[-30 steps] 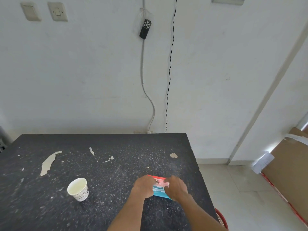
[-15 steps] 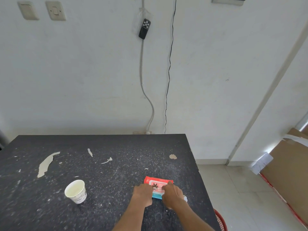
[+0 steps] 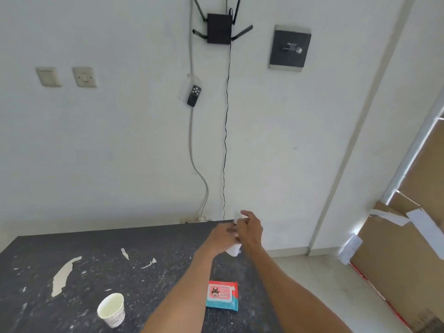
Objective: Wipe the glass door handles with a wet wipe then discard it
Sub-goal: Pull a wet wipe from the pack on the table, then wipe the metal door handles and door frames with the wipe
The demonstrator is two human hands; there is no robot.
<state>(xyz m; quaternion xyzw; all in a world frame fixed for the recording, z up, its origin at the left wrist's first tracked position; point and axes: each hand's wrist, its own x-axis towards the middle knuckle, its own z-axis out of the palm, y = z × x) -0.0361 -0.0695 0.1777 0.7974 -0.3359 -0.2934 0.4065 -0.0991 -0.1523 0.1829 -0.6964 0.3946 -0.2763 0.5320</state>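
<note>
**Position of task item.** One white wet wipe (image 3: 233, 250) is held in the air above the far right corner of the black speckled desk (image 3: 168, 241), between the two hands. Its long axis runs roughly upright, 12 to 6 o'clock: one end shows above the right hand (image 3: 249, 230) and the other hangs loose below both hands.

**Hand state.** The right hand's fingers are curled and pinch the upper part of the wipe. The left hand (image 3: 222, 236) meets the wipe from 9 o'clock, touching the right hand. It is blurred and its fingers are hidden, so I cannot tell whether it pinches or only steadies the wipe.

**Governing relation.** The glass door handles are not in view. A pale upright frame and a bright strip stand at the 3 o'clock edge, but whether they belong to the door cannot be confirmed. If they do, the right hand is the nearer one, and it already has the firmer hold. In my judgement the wipe is drawn and ready to carry, and wiping has not yet begun.

**Count.**
- Wipe in hand: one.
- Red and teal wipe pack (image 3: 222, 295): one, flat on the desk at 6 o'clock from the hands, near the right edge and well apart from them.
- White paper cup (image 3: 111, 313): one, upright, at 9 o'clock from the pack.
- Hands: two.
</note>
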